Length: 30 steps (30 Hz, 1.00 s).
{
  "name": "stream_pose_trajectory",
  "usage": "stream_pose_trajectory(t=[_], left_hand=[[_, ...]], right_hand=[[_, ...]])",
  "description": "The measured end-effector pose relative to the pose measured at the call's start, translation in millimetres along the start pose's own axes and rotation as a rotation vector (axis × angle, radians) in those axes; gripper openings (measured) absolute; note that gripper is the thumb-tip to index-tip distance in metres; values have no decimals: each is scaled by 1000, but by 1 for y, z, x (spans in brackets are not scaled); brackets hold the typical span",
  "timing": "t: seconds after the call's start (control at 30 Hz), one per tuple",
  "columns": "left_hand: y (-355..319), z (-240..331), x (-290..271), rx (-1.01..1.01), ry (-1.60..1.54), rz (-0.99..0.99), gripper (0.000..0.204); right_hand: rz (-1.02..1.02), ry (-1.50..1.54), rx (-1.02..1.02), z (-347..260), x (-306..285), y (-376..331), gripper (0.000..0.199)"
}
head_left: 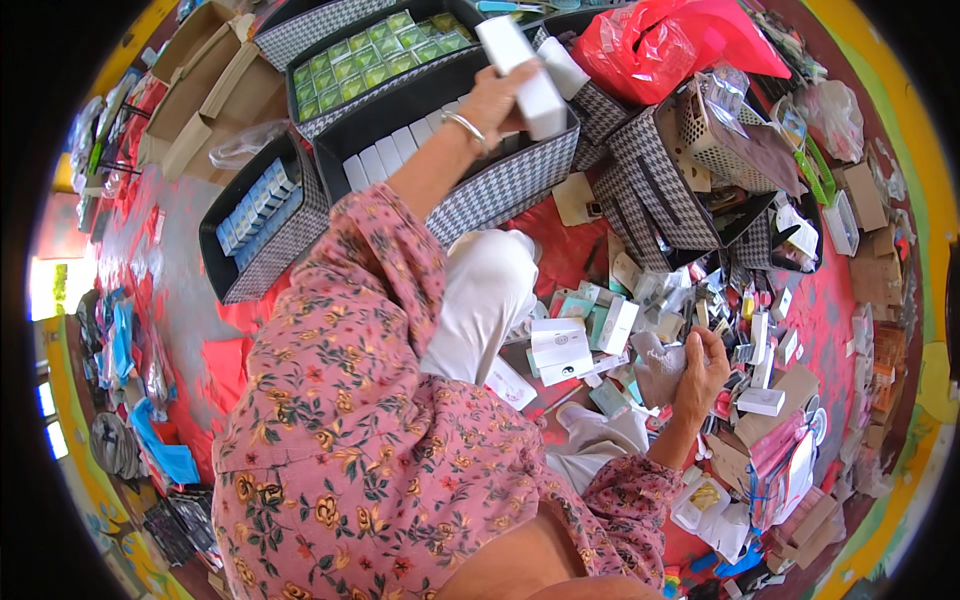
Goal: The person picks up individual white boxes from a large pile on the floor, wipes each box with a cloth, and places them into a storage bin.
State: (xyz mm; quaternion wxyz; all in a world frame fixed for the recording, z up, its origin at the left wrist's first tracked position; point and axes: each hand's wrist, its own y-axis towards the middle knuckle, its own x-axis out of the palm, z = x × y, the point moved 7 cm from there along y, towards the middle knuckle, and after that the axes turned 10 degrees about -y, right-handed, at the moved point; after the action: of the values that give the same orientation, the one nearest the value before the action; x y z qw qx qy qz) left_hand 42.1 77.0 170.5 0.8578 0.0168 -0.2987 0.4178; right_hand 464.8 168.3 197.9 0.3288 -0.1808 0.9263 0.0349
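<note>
My left hand (497,98) grips a long white box (526,82), raised and tilted over the right part of a black-lined houndstooth storage bin (510,190). A row of white boxes (388,152) stands upright inside that bin. A bangle circles my left wrist. Lower right, my right hand (704,368) is curled, its fingers closed on a crumpled grey cloth (659,368); the fingertips are partly hidden. Between my legs and that hand lie loose white boxes (617,326) and a white box with a round emblem (560,347).
Behind stands a bin of green packets (375,60); left, a smaller bin (270,225) holds blue boxes. A red plastic bag (640,45) sits at the back right beside a beige basket (715,140). Small cartons and wrappers litter the right floor. Open cardboard (215,100) lies back left.
</note>
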Motion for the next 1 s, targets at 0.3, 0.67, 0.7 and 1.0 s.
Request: stream_pose_trajectory(t=[0.3,0.67,0.7,1.0], left_hand=[[130,-133,-102,-401,30,178,44],[248,-164,-215,-205,961,126,38],[240,-172,-185,-230,906,243,34],[125,-131,-60,404,1827,74,40]], right_hand=[[-51,-255,30,21,11,1,18],[-137,-295,12,15,18,-3,17],[-109,-306,39,18,17,-5,18],[-124,-210,33,18,15,-9,16]])
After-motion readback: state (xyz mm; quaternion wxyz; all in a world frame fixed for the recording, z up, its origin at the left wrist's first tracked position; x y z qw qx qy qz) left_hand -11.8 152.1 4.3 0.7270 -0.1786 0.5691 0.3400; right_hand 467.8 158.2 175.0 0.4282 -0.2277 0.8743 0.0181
